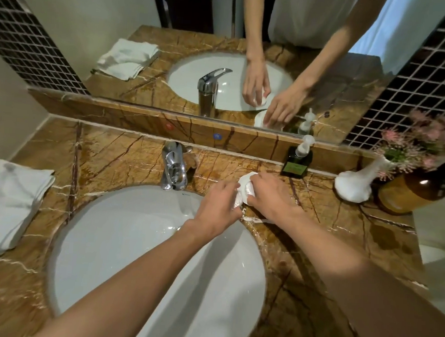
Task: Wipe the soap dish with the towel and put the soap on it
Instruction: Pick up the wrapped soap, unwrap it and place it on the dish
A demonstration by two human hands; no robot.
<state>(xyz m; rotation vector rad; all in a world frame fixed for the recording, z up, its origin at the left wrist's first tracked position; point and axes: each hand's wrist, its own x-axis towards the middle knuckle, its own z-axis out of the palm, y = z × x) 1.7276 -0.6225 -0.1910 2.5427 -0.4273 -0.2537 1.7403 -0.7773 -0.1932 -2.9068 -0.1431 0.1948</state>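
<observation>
The soap dish (245, 188) sits on the marble surface (317, 226) just behind the right rim of the sink (133, 241), between the tap (173, 169) and the dark green pump bottle (296, 159). Most of it is hidden under the two hands, so only a white, glossy patch shows between the fingers; its exact shape is hard to tell.

The right hand (272, 194) lies over the dish with fingers curled onto its far edge, apparently pinning it so it does not slide on the wet-looking stone. The left hand (218, 202) is closed at the near side of the dish, pinching something small and white. The mirror (223, 51) shows a round white piece in that hand, probably the soap (236, 204), held over the dish; I cannot be sure of this from the direct view.

The folded white towel (8, 202) lies well apart at the left end of the surface, touched by neither hand. That suggests the wiping is either finished or not started, and the soap is being set down or lifted.

A white vase (356, 185) of pink flowers and a brown bottle (412, 193) stand at the right, clear of the work.
</observation>
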